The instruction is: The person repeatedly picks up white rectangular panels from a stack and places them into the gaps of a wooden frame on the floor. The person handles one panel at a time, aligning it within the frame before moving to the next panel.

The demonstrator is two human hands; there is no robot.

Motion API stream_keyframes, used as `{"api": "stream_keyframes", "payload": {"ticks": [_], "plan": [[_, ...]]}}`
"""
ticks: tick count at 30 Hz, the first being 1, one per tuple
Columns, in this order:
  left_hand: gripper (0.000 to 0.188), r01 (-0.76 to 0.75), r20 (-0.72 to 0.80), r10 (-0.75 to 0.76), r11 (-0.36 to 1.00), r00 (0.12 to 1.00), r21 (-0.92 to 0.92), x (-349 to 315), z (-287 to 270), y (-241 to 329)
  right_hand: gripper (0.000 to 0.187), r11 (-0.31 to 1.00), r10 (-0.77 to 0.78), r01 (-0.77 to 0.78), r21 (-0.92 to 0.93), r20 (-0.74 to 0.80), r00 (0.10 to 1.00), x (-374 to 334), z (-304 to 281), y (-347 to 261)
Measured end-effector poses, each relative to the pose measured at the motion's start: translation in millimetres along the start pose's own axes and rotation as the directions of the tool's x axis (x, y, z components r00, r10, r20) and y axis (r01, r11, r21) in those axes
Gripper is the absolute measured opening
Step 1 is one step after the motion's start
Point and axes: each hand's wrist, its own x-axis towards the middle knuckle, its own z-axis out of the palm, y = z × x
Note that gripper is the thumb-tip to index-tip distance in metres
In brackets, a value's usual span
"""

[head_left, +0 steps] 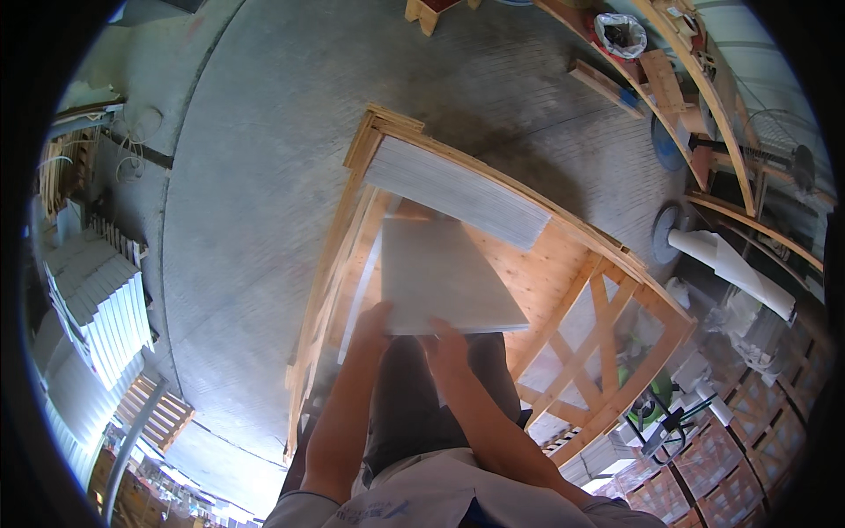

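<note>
Person stands at a wooden crate (650,283), head bent down, both bare forearms reaching forward. A flat grey panel (449,282) lies between body and crate, over the crate's opening, its near edge close to the person's thighs. Far end narrows with the view; cannot tell whether it touches anything below.

Left hand (376,319) is closed on the panel's near left corner. Right hand (448,347) is closed on the near edge, to the right of the left hand and well short of the right corner. Both blurred; fingers partly hidden, so how tightly they curl cannot be told.

Inside the crate, against its far wall: a tight row of thin grey sheets (458,192), edges up. Bare wooden boards show to the right of the panel. Crate's right side has crossed slats.

Around: concrete floor (255,167); stacked pale panels (101,295) far left; a white roll (735,269) well apart on the right.
</note>
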Motion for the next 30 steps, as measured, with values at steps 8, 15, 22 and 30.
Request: {"api": "stream_keyframes", "payload": {"ticks": [8,15,22,30], "plan": [[0.035,0.302,-0.133,-0.373,0.877,0.918,-0.372,-20,-9,20,0.034,0.806,-0.310,0.411,-0.426,0.288,0.906,5,-14,33],[0.038,-0.050,-0.151,-0.044,0.820,0.988,-0.569,-51,10,0,0.049,0.977,-0.077,0.005,0.213,0.332,0.940,23,-57,-36],[0.042,-0.139,-0.227,0.058,0.923,0.972,-0.358,-27,36,-44,0.050,0.878,0.187,-0.224,0.423,0.129,0.974,16,-61,-49],[0.038,0.007,-0.257,-0.193,0.812,0.947,-0.583,-37,53,40,0.045,0.857,0.187,-0.184,0.482,0.041,0.981,15,-44,-56]]}}
